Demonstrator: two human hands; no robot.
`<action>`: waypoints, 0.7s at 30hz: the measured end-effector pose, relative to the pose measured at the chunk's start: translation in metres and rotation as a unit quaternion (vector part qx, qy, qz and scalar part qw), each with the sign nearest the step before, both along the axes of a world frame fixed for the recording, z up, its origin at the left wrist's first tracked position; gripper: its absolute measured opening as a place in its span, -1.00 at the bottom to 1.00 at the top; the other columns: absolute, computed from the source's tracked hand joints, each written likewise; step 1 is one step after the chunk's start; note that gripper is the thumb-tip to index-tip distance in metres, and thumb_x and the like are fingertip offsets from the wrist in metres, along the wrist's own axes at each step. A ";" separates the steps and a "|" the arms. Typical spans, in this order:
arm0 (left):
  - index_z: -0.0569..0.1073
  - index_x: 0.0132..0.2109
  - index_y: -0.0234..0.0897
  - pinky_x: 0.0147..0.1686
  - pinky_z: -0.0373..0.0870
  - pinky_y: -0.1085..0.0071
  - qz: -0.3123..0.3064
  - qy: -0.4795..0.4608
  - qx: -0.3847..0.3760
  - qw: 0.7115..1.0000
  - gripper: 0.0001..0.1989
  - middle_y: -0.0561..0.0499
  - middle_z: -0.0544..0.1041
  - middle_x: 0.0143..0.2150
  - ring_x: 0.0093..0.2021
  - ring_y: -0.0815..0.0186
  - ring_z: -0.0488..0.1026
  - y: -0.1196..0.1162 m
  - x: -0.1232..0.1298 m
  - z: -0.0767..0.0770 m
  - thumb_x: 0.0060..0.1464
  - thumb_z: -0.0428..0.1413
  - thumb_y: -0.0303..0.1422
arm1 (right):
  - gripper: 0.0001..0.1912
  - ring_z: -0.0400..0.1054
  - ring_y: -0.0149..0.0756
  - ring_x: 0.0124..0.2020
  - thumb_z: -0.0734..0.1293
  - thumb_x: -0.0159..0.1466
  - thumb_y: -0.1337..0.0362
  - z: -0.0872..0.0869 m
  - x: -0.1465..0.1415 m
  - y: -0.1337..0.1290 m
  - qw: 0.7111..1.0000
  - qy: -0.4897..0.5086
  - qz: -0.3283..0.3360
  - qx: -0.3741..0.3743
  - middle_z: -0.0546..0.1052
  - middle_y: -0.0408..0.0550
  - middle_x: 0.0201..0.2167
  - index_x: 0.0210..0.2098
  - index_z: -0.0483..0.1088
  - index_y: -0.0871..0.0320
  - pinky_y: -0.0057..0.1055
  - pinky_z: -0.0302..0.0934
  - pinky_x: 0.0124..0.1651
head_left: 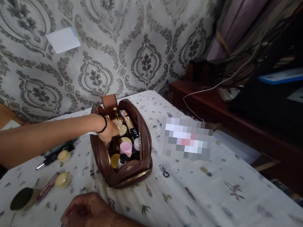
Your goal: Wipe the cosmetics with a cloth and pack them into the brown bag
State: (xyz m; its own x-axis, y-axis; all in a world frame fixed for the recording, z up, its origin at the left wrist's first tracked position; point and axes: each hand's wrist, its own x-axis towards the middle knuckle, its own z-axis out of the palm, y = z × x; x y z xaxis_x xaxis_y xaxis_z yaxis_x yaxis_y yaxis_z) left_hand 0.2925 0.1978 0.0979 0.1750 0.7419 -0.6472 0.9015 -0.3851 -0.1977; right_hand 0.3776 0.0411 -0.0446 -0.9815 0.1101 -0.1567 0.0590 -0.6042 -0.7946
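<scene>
A brown zippered bag (146, 139) stands unzipped on the bed-like surface, filled with small cosmetics. My left hand (107, 132), with a black band at its wrist, reaches into its left side; the fingertips are hidden among the items, beside a round beige piece (122, 130). Inside the bag are a pink-lidded jar (126, 149), a white-lidded jar (137, 144), a yellow round item (114, 160) and a small black-capped bottle (122, 159). Below the bag, my right hand (82, 212) hovers over the cloth, fingers loosely curled and partly apart, nothing visible in it.
Left of the bag lie two cream round items (64, 156), a pink tube (46, 188), a dark-lidded jar (21, 198) and dark pens (53, 158). A blurred object (185, 138) lies right of the bag. Behind are a patterned wall and a red-brown desk (203, 98) with a white cable.
</scene>
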 end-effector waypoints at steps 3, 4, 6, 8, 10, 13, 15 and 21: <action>0.53 -0.50 -0.22 -0.42 0.26 0.35 -0.011 0.016 -0.018 1.000 -0.75 -0.11 0.61 -0.41 -0.39 0.11 0.48 -0.001 0.001 -0.005 -0.39 0.37 -0.25 | -0.36 0.24 -0.56 -0.65 0.52 -0.31 -0.20 0.005 0.003 0.002 1.000 -0.018 0.005 0.005 0.38 -0.26 -0.60 -0.50 0.34 0.18 -0.55 0.08 -0.58; 0.54 -0.48 -0.22 -0.41 0.27 0.35 -0.011 0.022 -0.020 0.999 -0.75 -0.12 0.62 -0.39 -0.39 0.11 0.49 -0.001 0.001 -0.005 -0.38 0.37 -0.23 | -0.35 0.23 -0.56 -0.65 0.52 -0.33 -0.21 0.007 0.003 0.003 1.000 -0.024 0.005 0.005 0.38 -0.26 -0.60 -0.50 0.34 0.18 -0.56 0.08 -0.59; 0.56 -0.47 -0.22 -0.39 0.27 0.35 -0.007 0.027 -0.019 0.999 -0.74 -0.13 0.63 -0.39 -0.39 0.11 0.49 -0.002 0.003 -0.005 -0.36 0.37 -0.20 | -0.33 0.23 -0.56 -0.66 0.51 -0.37 -0.23 0.009 0.003 0.004 0.999 -0.033 0.006 0.001 0.38 -0.27 -0.62 -0.52 0.33 0.17 -0.56 0.08 -0.60; 0.58 -0.46 -0.24 -0.40 0.27 0.35 -0.010 0.036 -0.019 0.999 -0.73 -0.16 0.64 -0.37 -0.38 0.11 0.49 -0.003 0.006 -0.003 -0.33 0.38 -0.19 | -0.31 0.23 -0.55 -0.67 0.51 -0.39 -0.25 0.009 0.002 0.004 0.999 -0.035 0.003 0.001 0.37 -0.27 -0.63 -0.53 0.33 0.17 -0.55 0.07 -0.61; 0.60 -0.40 -0.26 -0.41 0.27 0.36 -0.024 0.057 -0.022 0.998 -0.72 -0.20 0.65 -0.30 -0.34 0.10 0.51 -0.005 0.009 -0.001 -0.26 0.36 -0.18 | -0.32 0.22 -0.55 -0.67 0.50 -0.37 -0.25 0.009 0.001 0.005 1.000 -0.030 0.000 0.008 0.37 -0.27 -0.64 -0.52 0.33 0.17 -0.55 0.06 -0.62; 0.62 -0.24 -0.31 -0.41 0.27 0.37 -0.038 0.100 -0.029 0.994 -0.67 -0.24 0.65 -0.18 -0.25 0.08 0.54 -0.009 0.013 0.002 -0.12 0.30 -0.17 | -0.34 0.23 -0.55 -0.67 0.51 -0.32 -0.22 0.007 0.001 0.005 1.000 -0.024 0.005 0.010 0.37 -0.27 -0.63 -0.51 0.33 0.18 -0.54 0.07 -0.60; 0.62 -0.16 -0.33 -0.40 0.29 0.38 -0.039 0.122 -0.044 0.991 -0.62 -0.25 0.64 -0.12 -0.20 0.08 0.55 -0.011 0.015 0.003 -0.08 0.28 -0.16 | -0.36 0.25 -0.55 -0.66 0.53 -0.31 -0.19 0.006 0.000 0.005 1.000 -0.025 0.009 0.002 0.38 -0.27 -0.62 -0.50 0.34 0.19 -0.54 0.08 -0.58; 0.59 -0.05 -0.36 -0.31 0.35 0.39 -0.056 0.121 -0.087 0.987 -0.53 -0.26 0.61 -0.04 -0.10 0.07 0.53 -0.012 0.018 0.003 -0.09 0.29 -0.17 | -0.31 0.22 -0.56 -0.70 0.52 -0.45 -0.21 0.008 -0.001 0.005 0.999 -0.048 0.010 0.000 0.36 -0.30 -0.68 -0.53 0.34 0.19 -0.53 0.05 -0.62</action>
